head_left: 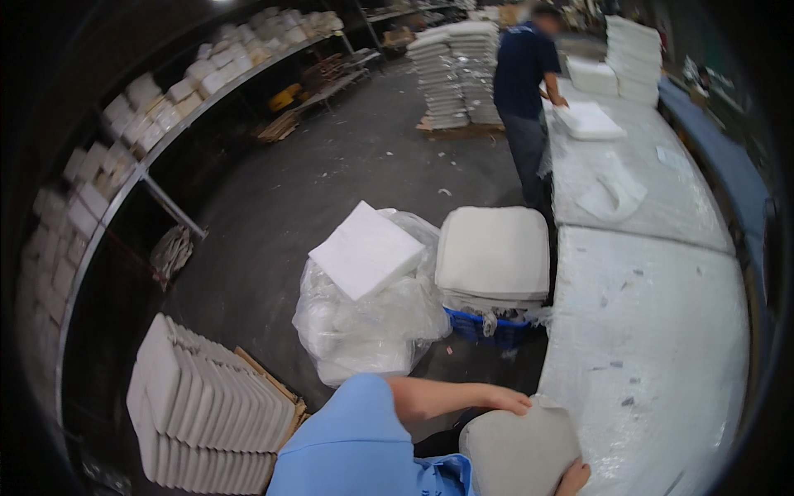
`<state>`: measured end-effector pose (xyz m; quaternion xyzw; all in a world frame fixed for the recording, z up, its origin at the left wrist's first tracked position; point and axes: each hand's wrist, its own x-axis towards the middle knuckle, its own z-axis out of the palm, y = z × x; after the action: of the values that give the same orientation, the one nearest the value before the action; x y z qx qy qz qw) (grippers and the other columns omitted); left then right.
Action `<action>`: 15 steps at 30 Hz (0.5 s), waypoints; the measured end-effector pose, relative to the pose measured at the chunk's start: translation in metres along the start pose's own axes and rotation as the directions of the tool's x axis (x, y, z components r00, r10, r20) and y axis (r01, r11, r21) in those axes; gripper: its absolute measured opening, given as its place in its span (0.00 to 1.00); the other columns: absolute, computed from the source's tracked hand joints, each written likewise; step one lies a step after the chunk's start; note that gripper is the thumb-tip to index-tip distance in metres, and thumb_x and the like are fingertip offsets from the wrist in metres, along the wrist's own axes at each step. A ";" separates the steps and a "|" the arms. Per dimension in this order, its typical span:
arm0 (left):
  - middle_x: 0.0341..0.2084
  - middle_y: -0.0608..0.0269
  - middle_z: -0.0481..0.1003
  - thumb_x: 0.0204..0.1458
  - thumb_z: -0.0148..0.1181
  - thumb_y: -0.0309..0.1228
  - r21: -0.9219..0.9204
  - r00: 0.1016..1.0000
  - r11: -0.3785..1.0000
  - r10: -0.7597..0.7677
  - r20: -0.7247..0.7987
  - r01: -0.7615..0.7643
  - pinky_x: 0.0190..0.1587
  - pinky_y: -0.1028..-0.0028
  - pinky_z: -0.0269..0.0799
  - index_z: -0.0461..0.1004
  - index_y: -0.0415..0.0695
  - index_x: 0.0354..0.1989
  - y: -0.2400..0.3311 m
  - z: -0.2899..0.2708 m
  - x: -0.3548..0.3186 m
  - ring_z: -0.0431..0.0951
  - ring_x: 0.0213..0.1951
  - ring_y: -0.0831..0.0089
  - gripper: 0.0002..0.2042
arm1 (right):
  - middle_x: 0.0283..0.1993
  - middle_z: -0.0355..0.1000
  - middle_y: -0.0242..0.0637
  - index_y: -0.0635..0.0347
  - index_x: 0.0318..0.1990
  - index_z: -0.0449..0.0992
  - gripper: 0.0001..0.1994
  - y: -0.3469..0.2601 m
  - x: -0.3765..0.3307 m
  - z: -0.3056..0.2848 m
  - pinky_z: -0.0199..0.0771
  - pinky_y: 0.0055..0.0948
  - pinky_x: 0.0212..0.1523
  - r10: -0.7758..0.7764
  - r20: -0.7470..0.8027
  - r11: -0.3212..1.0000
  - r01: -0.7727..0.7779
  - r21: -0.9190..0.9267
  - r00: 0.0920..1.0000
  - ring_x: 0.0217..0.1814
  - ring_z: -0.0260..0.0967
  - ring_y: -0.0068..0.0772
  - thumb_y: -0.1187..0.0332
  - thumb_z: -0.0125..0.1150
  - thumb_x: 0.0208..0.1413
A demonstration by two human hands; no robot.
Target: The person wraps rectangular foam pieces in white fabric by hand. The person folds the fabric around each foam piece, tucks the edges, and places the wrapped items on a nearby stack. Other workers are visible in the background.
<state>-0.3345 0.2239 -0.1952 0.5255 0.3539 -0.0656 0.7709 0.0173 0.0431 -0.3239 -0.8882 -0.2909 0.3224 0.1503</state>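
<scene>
A beige seat cushion (521, 450) with rounded corners lies in front of my body, at the near edge of the plastic-covered table (637, 331). My left hand (509, 400) grips its far edge, with the arm reaching across from the left. At the cushion's right side, my right hand (574, 477) curls round the edge, partly cut off by the frame. Beyond my hands, a stack of cream cushion covers (494, 248) rests on a blue crate (488, 326). To its left, a square white foam pad (364, 248) sits on a clear plastic bag (372, 331) of white pieces.
Stacked beige cushions (203, 405) stand on the floor at left. A long shelf (141, 165) holds many bundles. A co-worker (525, 83) handles a white pad (591, 121) at the table's far end, near wrapped stacks (455, 74). A white scrap (614, 197) lies on the table.
</scene>
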 end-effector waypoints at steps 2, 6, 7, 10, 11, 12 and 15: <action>0.71 0.62 0.65 0.63 0.58 0.45 -0.336 0.998 0.940 0.056 0.000 -0.053 0.72 0.63 0.60 0.61 0.49 0.77 0.016 0.017 -0.017 0.63 0.71 0.68 0.33 | 0.45 0.80 0.54 0.72 0.63 0.70 0.28 0.022 0.021 -0.018 0.79 0.49 0.49 -0.107 0.054 0.988 0.100 0.116 0.993 0.50 0.77 0.50 0.62 0.65 0.60; 0.55 0.64 0.78 0.61 0.62 0.40 -0.587 0.957 0.769 0.107 -0.271 -0.252 0.60 0.69 0.72 0.76 0.46 0.62 -0.011 0.056 -0.045 0.77 0.56 0.74 0.22 | 0.48 0.80 0.54 0.69 0.70 0.65 0.36 0.023 0.009 -0.036 0.78 0.49 0.48 -0.274 0.256 0.960 0.279 0.018 0.927 0.48 0.76 0.50 0.53 0.66 0.62; 0.52 0.65 0.79 0.61 0.62 0.40 -0.609 0.940 0.731 0.138 -0.311 -0.308 0.58 0.69 0.73 0.77 0.46 0.60 -0.015 0.063 -0.048 0.78 0.54 0.75 0.20 | 0.52 0.79 0.54 0.69 0.72 0.63 0.39 0.030 0.001 -0.051 0.77 0.48 0.50 -0.322 0.289 0.930 0.358 -0.079 0.902 0.51 0.75 0.49 0.49 0.65 0.63; 0.45 0.66 0.81 0.62 0.61 0.38 -0.699 0.917 0.632 0.046 -0.395 -0.333 0.51 0.70 0.77 0.80 0.45 0.55 -0.037 0.081 -0.069 0.81 0.46 0.77 0.17 | 0.60 0.74 0.59 0.62 0.73 0.65 0.41 0.068 -0.058 -0.093 0.75 0.48 0.59 -0.120 0.419 0.943 0.235 -0.236 0.900 0.61 0.72 0.54 0.40 0.60 0.62; 0.43 0.67 0.82 0.62 0.60 0.38 -0.720 0.919 0.617 0.014 -0.393 -0.317 0.48 0.70 0.78 0.80 0.45 0.54 -0.036 0.085 -0.071 0.82 0.43 0.77 0.16 | 0.61 0.73 0.59 0.62 0.73 0.65 0.41 0.075 -0.073 -0.110 0.74 0.49 0.59 -0.072 0.418 0.956 0.182 -0.230 0.906 0.62 0.71 0.54 0.40 0.60 0.62; 0.42 0.66 0.82 0.62 0.60 0.38 -0.752 0.919 0.561 0.037 -0.394 -0.345 0.47 0.70 0.78 0.80 0.46 0.53 -0.040 0.090 -0.072 0.82 0.42 0.76 0.15 | 0.62 0.73 0.59 0.61 0.73 0.65 0.40 0.081 -0.089 -0.126 0.74 0.50 0.60 -0.024 0.410 0.969 0.123 -0.216 0.912 0.63 0.71 0.54 0.40 0.59 0.63; 0.40 0.65 0.82 0.62 0.59 0.37 -0.810 0.911 0.436 0.063 -0.407 -0.392 0.43 0.68 0.80 0.81 0.47 0.50 -0.048 0.100 -0.071 0.83 0.39 0.74 0.13 | 0.64 0.70 0.58 0.61 0.73 0.65 0.40 0.084 -0.127 -0.168 0.72 0.53 0.61 0.077 0.380 0.995 -0.050 -0.082 0.922 0.64 0.69 0.56 0.39 0.56 0.64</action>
<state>-0.3625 0.0980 -0.1688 0.1005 0.3798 0.3164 0.8635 0.0844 -0.1142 -0.1756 -0.8219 -0.2968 0.4838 0.0487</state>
